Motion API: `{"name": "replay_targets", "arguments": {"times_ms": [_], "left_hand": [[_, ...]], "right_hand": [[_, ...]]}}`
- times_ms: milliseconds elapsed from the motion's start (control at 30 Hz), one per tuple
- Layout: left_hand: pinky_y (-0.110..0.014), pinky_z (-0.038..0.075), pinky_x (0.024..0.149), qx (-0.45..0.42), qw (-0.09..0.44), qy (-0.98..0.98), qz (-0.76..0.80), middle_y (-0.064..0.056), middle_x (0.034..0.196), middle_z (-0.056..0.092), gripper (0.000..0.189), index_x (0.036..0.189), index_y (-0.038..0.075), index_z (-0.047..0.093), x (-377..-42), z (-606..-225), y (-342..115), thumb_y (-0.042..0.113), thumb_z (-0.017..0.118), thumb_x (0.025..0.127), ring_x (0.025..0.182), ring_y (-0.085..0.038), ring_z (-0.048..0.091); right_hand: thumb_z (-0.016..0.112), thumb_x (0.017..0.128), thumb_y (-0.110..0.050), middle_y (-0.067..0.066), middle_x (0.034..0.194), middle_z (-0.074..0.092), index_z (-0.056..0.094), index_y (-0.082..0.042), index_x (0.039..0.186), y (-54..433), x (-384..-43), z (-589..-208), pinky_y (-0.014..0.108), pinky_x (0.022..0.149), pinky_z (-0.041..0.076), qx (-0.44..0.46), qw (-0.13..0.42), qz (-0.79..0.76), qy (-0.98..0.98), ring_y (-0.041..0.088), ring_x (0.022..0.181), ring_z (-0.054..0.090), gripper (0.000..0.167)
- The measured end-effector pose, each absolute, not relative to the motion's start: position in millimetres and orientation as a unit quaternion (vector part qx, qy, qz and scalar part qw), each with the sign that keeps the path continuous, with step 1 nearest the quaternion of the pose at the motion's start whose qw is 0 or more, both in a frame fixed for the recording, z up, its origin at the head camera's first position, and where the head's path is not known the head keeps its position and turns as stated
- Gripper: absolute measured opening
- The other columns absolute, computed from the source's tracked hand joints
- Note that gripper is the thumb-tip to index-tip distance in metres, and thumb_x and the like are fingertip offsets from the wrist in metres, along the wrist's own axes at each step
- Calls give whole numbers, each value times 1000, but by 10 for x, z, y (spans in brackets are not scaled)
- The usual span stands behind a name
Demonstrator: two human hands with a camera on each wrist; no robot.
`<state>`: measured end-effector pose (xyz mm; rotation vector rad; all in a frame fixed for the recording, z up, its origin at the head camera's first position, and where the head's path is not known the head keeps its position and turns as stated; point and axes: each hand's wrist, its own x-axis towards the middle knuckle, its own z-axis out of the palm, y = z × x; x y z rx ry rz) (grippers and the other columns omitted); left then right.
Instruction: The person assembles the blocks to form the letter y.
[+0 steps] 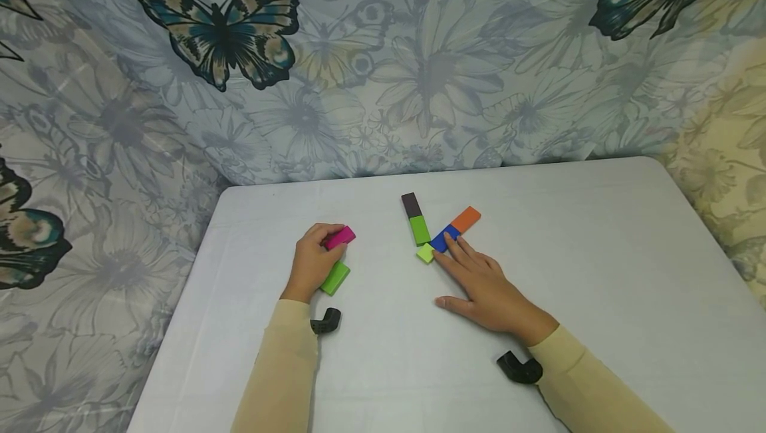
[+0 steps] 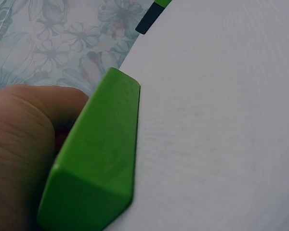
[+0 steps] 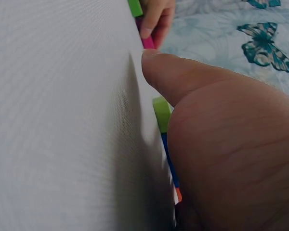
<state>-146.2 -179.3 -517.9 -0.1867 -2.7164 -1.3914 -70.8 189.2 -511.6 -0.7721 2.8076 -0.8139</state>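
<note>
My left hand (image 1: 312, 260) pinches a magenta block (image 1: 340, 238) between thumb and fingers on the left part of the table. Just below it lies a green block (image 1: 336, 279), large in the left wrist view. My right hand (image 1: 487, 287) is spread flat, with its fingertips on the blue block (image 1: 441, 240) and at the edge of a small lime block (image 1: 425, 253); its thumb points left. The blue block meets an orange block (image 1: 466, 219) end to end. A second green block (image 1: 419, 230) and a dark brown block (image 1: 411, 205) form another row, making a V above the lime block.
The white table (image 1: 383, 366) ends at a back edge against a butterfly-patterned cloth (image 1: 431, 74). Black wrist pieces (image 1: 520, 368) stick out from both sleeves, close over the tabletop.
</note>
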Motion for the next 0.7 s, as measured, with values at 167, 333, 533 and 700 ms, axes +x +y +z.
{"name": "replay_targets", "arguments": {"times_ms": [167,333,533,700], "left_hand": [[-43,54,102,-61,43,-886,-458,-2,130,70,37,135,12,77,-1467,-5184,-1798,5,82,98,119,-22,64],[-43,53,105,-57,45,-886,-459,-2,131,70,37,135,13,77,-1469,-5186,-1808,5,82,98,122,-21,63],[-42,52,106,-62,47,-879,-471,-2,131,70,37,134,11,77,-1473,-5191,-1806,5,82,98,123,-21,64],[-39,52,107,-60,44,-872,-484,-1,130,70,36,134,12,77,-1472,-5201,-1800,6,82,99,123,-19,63]], "right_hand": [[70,102,-60,10,181,7,33,-16,173,1883,-715,-5126,68,122,19,-253,59,-270,927,35,165,-1,91],[72,101,-60,7,182,5,32,-16,173,1865,-751,-5129,68,121,22,-254,58,-274,926,34,165,-3,94],[71,102,-61,3,182,4,33,-17,173,1855,-803,-5118,67,123,22,-257,70,-273,924,29,165,-5,92],[70,106,-50,4,181,10,33,-15,173,1869,-815,-5109,64,124,22,-263,72,-269,924,28,166,-2,85]]}}
